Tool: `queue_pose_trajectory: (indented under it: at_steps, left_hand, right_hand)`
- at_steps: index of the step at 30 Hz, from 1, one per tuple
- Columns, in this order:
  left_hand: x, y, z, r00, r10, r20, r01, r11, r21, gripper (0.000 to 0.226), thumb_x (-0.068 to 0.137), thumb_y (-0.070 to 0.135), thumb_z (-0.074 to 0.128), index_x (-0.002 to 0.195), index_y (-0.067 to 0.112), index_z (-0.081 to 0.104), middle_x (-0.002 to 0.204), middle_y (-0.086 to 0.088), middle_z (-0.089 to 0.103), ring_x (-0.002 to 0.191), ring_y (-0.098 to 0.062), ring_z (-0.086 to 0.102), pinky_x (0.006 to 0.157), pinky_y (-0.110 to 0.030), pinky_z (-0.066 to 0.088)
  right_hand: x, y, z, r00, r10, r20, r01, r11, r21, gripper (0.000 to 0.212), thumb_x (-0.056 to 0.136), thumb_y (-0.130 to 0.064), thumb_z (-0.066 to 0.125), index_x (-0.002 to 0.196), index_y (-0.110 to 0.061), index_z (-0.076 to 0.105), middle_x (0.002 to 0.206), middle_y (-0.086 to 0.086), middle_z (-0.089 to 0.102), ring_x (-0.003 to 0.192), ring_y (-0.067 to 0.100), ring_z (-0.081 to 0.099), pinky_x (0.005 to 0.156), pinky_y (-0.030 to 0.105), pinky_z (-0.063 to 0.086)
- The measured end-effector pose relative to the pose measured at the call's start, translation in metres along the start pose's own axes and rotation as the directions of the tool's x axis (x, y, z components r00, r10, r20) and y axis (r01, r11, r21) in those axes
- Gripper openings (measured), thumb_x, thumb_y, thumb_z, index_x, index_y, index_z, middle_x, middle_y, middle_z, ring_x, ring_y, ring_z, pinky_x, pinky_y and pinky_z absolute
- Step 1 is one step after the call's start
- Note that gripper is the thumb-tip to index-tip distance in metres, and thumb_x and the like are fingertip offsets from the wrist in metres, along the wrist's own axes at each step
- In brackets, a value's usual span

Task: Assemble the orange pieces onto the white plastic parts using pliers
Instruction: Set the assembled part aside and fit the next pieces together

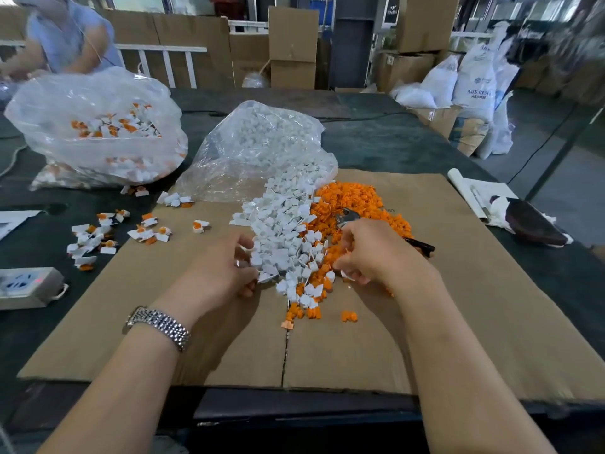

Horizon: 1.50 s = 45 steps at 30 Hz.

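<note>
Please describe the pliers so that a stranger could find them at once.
On the brown cardboard sheet, find the orange pile. The pliers lie there, under the right hand: the only metal among plastic pieces, with a dark handle.

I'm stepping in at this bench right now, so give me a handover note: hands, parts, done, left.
Left hand: fingers curled into the white parts pile, picking at a piece.
Right hand: holds the pliers, fingertips pinching a small part.
Orange pieces lie beside the white pile on the cardboard sheet.
Done: a few assembled pieces lie to the left; more fill the left bag.
Left: both loose piles are large.
</note>
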State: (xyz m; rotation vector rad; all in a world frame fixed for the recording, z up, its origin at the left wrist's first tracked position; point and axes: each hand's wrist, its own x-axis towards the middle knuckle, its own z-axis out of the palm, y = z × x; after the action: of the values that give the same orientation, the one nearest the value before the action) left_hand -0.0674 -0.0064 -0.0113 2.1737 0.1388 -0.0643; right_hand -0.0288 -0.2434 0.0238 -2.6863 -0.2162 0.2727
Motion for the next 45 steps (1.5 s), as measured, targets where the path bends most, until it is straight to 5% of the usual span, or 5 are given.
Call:
queue_pose_trajectory:
  at_steps: [11, 16, 30, 38, 45]
  left_hand:
    - [0.009, 0.003, -0.008, 0.966, 0.122, -0.228, -0.168, 0.967, -0.193, 0.027, 0.089, 0.009, 0.079, 0.106, 0.026, 0.068, 0.092, 0.001, 0.073, 0.057, -0.014, 0.069, 0.053, -0.024, 0.056]
    - [0.022, 0.01, -0.012, 0.985, 0.128, -0.119, -0.173, 0.819, -0.548, 0.03, 0.09, 0.001, 0.073, 0.116, 0.016, 0.069, 0.098, -0.007, 0.078, 0.064, -0.015, 0.068, 0.051, -0.023, 0.054]
    - [0.046, 0.027, 0.01, 0.977, 0.152, 0.146, 0.082, 0.365, -0.927, 0.038, 0.085, 0.007, 0.07, 0.122, 0.006, 0.067, 0.074, -0.001, 0.068, 0.052, -0.004, 0.055, 0.043, -0.012, 0.043]
    - [0.049, 0.02, 0.006, 0.974, 0.126, 0.191, 0.104, 0.499, -0.86, 0.014, 0.083, 0.006, 0.073, 0.094, 0.002, 0.081, 0.093, -0.016, 0.076, 0.087, -0.025, 0.078, 0.072, -0.023, 0.062]
    - [0.049, 0.012, 0.008, 0.969, 0.132, 0.209, 0.147, 0.374, -0.916, 0.013, 0.081, -0.009, 0.073, 0.085, 0.002, 0.078, 0.096, -0.02, 0.077, 0.11, -0.038, 0.072, 0.074, -0.022, 0.062]
  right_hand:
    - [0.016, 0.008, 0.004, 0.936, -0.02, -0.351, 0.077, 0.986, 0.148, 0.016, 0.087, -0.03, 0.079, 0.094, -0.017, 0.079, 0.091, 0.001, 0.074, 0.083, 0.015, 0.068, 0.083, 0.038, 0.059]
    - [0.021, 0.003, 0.004, 0.918, -0.01, -0.396, 0.166, 0.917, 0.364, 0.014, 0.095, -0.032, 0.07, 0.087, -0.021, 0.075, 0.061, 0.002, 0.071, 0.05, 0.009, 0.066, 0.054, 0.016, 0.053]
    - [0.029, -0.036, 0.026, 0.941, -0.157, -0.3, 0.338, 0.414, 0.845, 0.02, 0.092, -0.011, 0.074, 0.103, 0.004, 0.068, 0.083, 0.016, 0.074, 0.07, 0.019, 0.073, 0.065, 0.022, 0.058]
    - [0.035, -0.033, 0.026, 0.852, -0.192, -0.486, 0.475, 0.675, 0.565, 0.013, 0.089, -0.024, 0.078, 0.086, -0.012, 0.074, 0.076, -0.001, 0.072, 0.069, 0.019, 0.069, 0.065, 0.038, 0.061]
    - [0.034, -0.025, 0.035, 0.836, -0.052, -0.546, 0.482, 0.545, 0.686, 0.014, 0.088, -0.021, 0.079, 0.095, -0.009, 0.078, 0.073, 0.008, 0.069, 0.058, 0.012, 0.06, 0.057, 0.021, 0.05]
